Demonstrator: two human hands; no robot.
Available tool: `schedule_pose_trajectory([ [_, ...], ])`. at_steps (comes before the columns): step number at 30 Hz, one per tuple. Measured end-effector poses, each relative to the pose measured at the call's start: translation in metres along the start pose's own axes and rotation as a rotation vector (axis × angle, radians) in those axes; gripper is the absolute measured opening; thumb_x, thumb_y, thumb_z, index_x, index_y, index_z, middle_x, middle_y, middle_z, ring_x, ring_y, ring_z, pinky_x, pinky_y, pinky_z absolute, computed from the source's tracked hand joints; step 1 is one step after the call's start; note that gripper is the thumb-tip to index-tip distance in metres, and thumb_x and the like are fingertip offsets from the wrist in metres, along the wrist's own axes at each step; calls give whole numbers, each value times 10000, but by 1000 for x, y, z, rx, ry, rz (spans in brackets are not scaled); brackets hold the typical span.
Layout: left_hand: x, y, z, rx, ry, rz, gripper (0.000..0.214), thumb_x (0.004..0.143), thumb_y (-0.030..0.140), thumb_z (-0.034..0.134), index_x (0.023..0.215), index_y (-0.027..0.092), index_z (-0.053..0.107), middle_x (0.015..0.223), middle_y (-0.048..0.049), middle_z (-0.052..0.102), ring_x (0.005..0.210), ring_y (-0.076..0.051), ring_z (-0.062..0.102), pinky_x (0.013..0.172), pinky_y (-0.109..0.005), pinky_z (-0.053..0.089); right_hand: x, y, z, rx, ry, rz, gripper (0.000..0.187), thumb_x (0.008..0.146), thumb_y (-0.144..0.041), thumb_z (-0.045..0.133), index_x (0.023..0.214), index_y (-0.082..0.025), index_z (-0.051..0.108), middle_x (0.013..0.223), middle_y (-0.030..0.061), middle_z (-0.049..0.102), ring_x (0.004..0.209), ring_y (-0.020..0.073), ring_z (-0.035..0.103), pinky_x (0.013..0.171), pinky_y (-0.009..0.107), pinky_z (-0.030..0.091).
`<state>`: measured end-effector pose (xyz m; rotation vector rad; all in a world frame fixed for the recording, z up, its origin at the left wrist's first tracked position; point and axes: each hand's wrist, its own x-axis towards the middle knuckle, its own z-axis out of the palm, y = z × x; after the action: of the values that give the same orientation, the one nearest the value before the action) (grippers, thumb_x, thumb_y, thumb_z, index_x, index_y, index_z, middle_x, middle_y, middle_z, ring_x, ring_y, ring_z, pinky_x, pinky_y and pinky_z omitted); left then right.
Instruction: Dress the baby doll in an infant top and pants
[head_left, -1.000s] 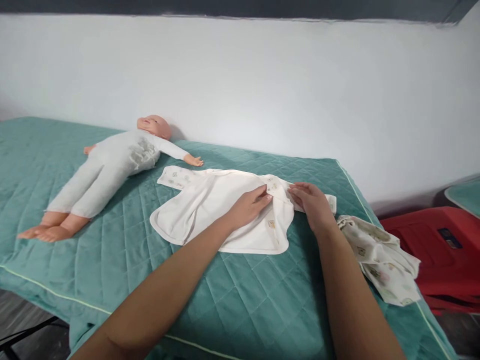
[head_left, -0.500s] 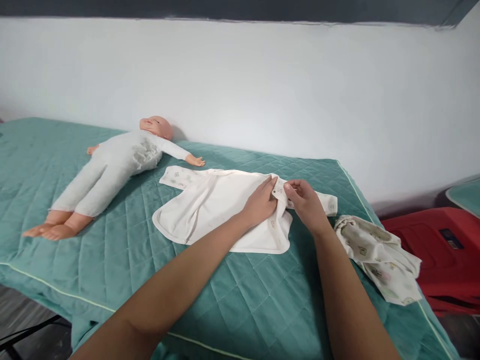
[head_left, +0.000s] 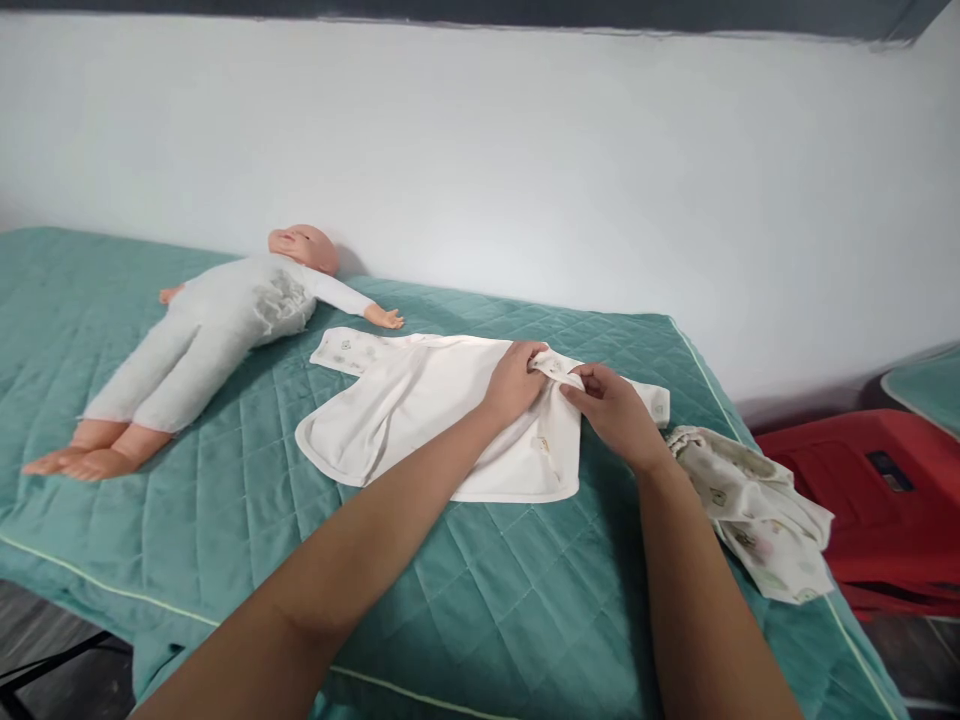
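Note:
A white baby shirt (head_left: 442,400) lies spread open on the green quilted cover, its printed sleeves stretched out to both sides. My left hand (head_left: 516,385) grips the shirt near its right shoulder, fingers curled into the cloth. Close beside it, my right hand (head_left: 609,408) pinches the folded edge of the same shirt between thumb and fingers. Part of the right sleeve is hidden behind my right hand. Left of the shirt, a baby doll (head_left: 225,300) in a white cloth body lies on its back, one arm reaching toward the left sleeve.
A crumpled printed baby garment (head_left: 757,510) lies by the right edge of the green quilted cover (head_left: 450,610). Beyond that edge stands a red plastic chair (head_left: 885,500). A white wall (head_left: 480,170) runs along the back.
The shirt's right front edge, upright and bunched before, is now folded flatter between my hands. My left hand has shifted slightly up and left. The whole view has shifted a little.

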<state>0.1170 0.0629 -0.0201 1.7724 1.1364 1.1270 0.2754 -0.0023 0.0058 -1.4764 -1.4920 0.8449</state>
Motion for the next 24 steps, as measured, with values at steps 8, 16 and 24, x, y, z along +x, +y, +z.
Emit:
schedule_pose_trajectory([
  [8,-6,9,-4,-62,16,-47,262,948,407,570,794,213,485,848,8,619,858,-144,585,843,-285,478,-5,-14,-8,292,110,302,259,697,-401,737,861,-213,667,676,-14,654,562,152,554,488,258,401],
  [16,-7,1,0,132,-62,196,238,967,293,550,1168,225,657,1280,-69,632,1256,-215,535,1125,-354,410,-6,-17,-9,483,80,227,257,711,-322,757,935,-214,691,694,-29,651,578,118,550,504,217,402],
  [24,-8,2,-1,399,-211,212,487,957,264,472,1441,253,520,1505,-72,499,1387,-274,422,1156,-451,368,-7,-15,-10,435,-45,245,417,704,-368,794,1076,-215,684,831,19,741,636,181,645,601,302,515],
])
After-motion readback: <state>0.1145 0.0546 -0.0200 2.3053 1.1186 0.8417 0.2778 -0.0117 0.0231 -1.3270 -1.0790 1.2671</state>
